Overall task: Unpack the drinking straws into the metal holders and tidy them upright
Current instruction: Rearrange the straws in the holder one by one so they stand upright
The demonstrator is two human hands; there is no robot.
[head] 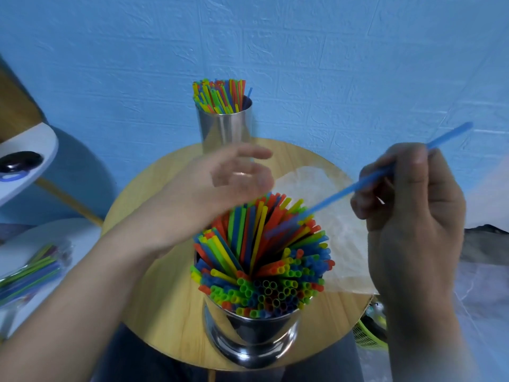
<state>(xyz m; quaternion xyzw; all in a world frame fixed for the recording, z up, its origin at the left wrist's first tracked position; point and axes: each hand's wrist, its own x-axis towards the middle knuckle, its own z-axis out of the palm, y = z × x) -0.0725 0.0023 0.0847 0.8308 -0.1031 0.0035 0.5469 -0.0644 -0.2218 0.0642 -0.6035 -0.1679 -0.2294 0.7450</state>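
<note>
A near metal holder (252,336) stands on the round wooden table (170,307), packed with coloured straws (264,260) that lean in several directions. My right hand (413,216) pinches a single blue straw (366,180), whose lower tip touches the bundle's top right. My left hand (217,186) hovers with relaxed fingers just above the bundle's far left side, blurred. A second metal holder (225,128) stands at the table's far edge, filled with upright straws (219,96).
An emptied clear wrapper (338,230) lies on the table's right side. At left, a white surface carries a packet of straws (30,271). A white shelf with a dark object (19,162) is further up left. A green basket (370,333) sits below right.
</note>
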